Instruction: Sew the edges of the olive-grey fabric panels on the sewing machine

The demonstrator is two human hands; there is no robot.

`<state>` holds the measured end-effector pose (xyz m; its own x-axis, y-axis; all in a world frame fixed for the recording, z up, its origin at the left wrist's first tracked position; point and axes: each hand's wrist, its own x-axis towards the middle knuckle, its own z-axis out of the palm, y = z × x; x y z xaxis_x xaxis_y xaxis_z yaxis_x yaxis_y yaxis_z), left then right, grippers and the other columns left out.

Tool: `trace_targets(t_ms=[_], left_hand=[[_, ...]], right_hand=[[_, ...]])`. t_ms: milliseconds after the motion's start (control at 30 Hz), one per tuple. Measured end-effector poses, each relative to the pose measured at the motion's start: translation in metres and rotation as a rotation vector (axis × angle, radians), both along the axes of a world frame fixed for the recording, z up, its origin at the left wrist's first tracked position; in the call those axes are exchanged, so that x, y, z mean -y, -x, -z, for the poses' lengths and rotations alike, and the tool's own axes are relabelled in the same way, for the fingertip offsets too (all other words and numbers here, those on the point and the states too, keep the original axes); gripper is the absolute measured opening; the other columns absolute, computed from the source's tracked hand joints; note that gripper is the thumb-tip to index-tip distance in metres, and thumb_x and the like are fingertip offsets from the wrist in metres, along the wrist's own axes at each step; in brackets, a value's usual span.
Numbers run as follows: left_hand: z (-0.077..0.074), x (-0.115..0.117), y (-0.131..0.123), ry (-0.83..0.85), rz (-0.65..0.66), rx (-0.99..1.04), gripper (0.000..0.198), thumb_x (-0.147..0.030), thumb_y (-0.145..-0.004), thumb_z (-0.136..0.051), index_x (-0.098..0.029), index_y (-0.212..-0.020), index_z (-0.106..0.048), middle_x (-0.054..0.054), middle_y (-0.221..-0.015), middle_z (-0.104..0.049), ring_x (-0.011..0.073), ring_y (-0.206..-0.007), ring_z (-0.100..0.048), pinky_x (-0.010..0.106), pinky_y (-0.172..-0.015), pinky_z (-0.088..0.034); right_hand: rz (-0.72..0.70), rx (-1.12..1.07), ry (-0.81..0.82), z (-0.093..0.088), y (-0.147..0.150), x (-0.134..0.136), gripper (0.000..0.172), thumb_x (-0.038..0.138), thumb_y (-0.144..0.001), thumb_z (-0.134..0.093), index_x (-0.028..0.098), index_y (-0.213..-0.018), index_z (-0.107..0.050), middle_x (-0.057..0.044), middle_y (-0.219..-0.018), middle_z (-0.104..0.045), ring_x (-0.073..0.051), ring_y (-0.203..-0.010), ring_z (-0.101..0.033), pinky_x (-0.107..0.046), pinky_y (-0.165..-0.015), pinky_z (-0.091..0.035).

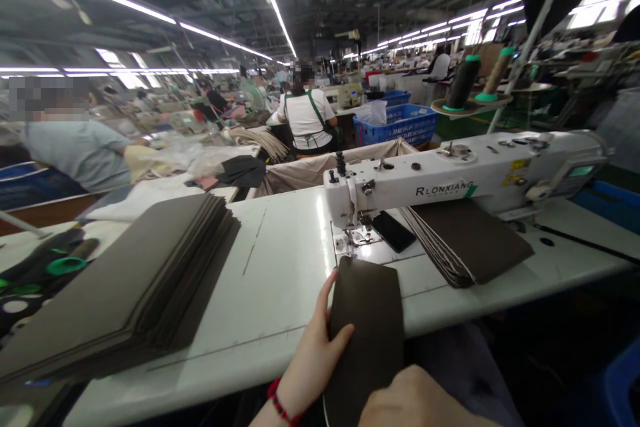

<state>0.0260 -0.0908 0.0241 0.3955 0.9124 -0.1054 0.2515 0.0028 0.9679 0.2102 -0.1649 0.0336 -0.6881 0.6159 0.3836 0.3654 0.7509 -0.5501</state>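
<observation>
My left hand (315,363), with a red beaded bracelet, grips the left edge of a dark brown material panel (369,340), thumb on top. My right hand (413,400) holds the panel's lower part at the bottom of the view. The panel's top edge lies just short of the sewing machine's needle and presser foot (354,233). A tall stack of matching panels (120,287) lies to my left, and a smaller fanned stack (465,240) lies beside the machine head. A black phone (393,231) rests near the needle area.
The white Rlonxiang sewing machine (450,180) stands on a pale table (280,280), with thread cones (463,83) behind it. Blue crates (397,123) stand beyond. Co-workers (305,117) sit at nearby stations among fabric piles.
</observation>
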Motion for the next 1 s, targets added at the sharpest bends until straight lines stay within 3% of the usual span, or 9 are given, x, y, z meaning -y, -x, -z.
trace_targets(t_ms=[67, 133, 200, 267, 300, 367, 500, 767, 1000], left_hand=[[0.006, 0.002, 0.023, -0.278, -0.128, -0.287, 0.071, -0.023, -0.091, -0.050, -0.037, -0.149, -0.014, 0.007, -0.146, -0.037, 0.0287, -0.130, -0.043, 0.048, -0.105, -0.043], [0.012, 0.003, 0.042, -0.508, -0.215, -0.581, 0.065, -0.018, -0.091, -0.046, -0.036, -0.148, -0.021, 0.005, -0.154, -0.020, 0.0306, -0.140, -0.026, 0.052, -0.112, -0.031], [0.015, 0.002, 0.054, -0.674, -0.100, -0.790, 0.067, -0.010, -0.089, -0.043, -0.036, -0.148, -0.023, 0.002, -0.157, -0.012, 0.0302, -0.143, -0.017, 0.054, -0.115, -0.024], [0.016, 0.000, 0.058, -0.750, 0.136, -0.893, 0.071, -0.006, -0.088, -0.040, -0.038, -0.149, -0.019, -0.001, -0.157, -0.016, 0.0264, -0.143, -0.018, 0.053, -0.116, -0.021], [0.016, -0.001, 0.057, -0.755, 0.230, -0.920, 0.070, -0.008, -0.090, -0.040, -0.038, -0.149, -0.017, -0.002, -0.156, -0.021, 0.0248, -0.142, -0.021, 0.052, -0.116, -0.022], [0.016, -0.005, 0.055, -0.739, 0.277, -0.964, 0.064, -0.018, -0.094, -0.042, -0.039, -0.149, -0.015, -0.002, -0.154, -0.025, 0.0248, -0.141, -0.024, 0.053, -0.116, -0.022], [0.016, -0.017, 0.049, -0.715, 0.203, -0.985, 0.058, -0.034, -0.097, -0.044, -0.040, -0.148, -0.017, -0.002, -0.154, -0.026, 0.0275, -0.141, -0.024, 0.056, -0.114, -0.022], [0.017, -0.056, 0.028, -0.687, 0.133, -0.900, 0.055, -0.035, -0.095, -0.049, -0.039, -0.145, -0.029, 0.000, -0.151, -0.033, 0.0291, -0.140, -0.026, 0.060, -0.114, -0.017], [0.016, -0.065, 0.022, -0.660, 0.133, -0.854, 0.054, -0.036, -0.094, -0.051, -0.040, -0.144, -0.031, 0.000, -0.152, -0.031, 0.0282, -0.140, -0.026, 0.057, -0.114, -0.014]], right_hand=[[0.011, -0.043, 0.219, -0.004, -0.012, -0.021, 0.022, 0.035, -0.095, -0.049, 0.021, -0.101, -0.065, 0.001, -0.088, -0.071, -0.009, -0.072, -0.065, -0.017, -0.060, -0.044], [0.203, -0.020, 0.300, -0.008, -0.023, -0.049, 0.024, 0.026, -0.092, -0.053, 0.023, -0.114, -0.061, -0.001, -0.105, -0.070, -0.013, -0.090, -0.065, -0.020, -0.077, -0.047], [0.423, 0.105, 0.236, -0.006, -0.029, -0.081, 0.036, 0.016, -0.088, -0.050, 0.024, -0.123, -0.056, -0.003, -0.121, -0.065, -0.018, -0.105, -0.062, -0.028, -0.087, -0.047], [0.529, 0.275, 0.144, 0.002, -0.028, -0.111, 0.046, 0.013, -0.087, -0.048, 0.027, -0.131, -0.050, -0.003, -0.136, -0.055, -0.022, -0.110, -0.060, -0.033, -0.090, -0.047], [0.545, 0.348, 0.106, 0.006, -0.027, -0.123, 0.048, 0.014, -0.088, -0.047, 0.028, -0.134, -0.048, -0.003, -0.142, -0.050, -0.022, -0.110, -0.061, -0.034, -0.089, -0.048], [0.544, 0.437, 0.054, 0.013, -0.024, -0.141, 0.051, 0.017, -0.089, -0.047, 0.031, -0.137, -0.044, -0.001, -0.145, -0.045, -0.022, -0.106, -0.063, -0.034, -0.087, -0.049], [0.561, 0.484, 0.036, 0.019, -0.025, -0.150, 0.052, 0.018, -0.088, -0.047, 0.031, -0.139, -0.043, -0.001, -0.144, -0.047, -0.023, -0.104, -0.064, -0.036, -0.084, -0.050], [0.582, 0.518, 0.020, 0.031, -0.033, -0.147, 0.058, 0.017, -0.088, -0.044, 0.035, -0.143, -0.038, 0.000, -0.148, -0.042, -0.021, -0.105, -0.063, -0.035, -0.080, -0.052], [0.578, 0.529, 0.030, 0.032, -0.033, -0.151, 0.060, 0.015, -0.086, -0.044, 0.034, -0.143, -0.038, 0.000, -0.148, -0.041, -0.020, -0.103, -0.063, -0.033, -0.081, -0.052]])
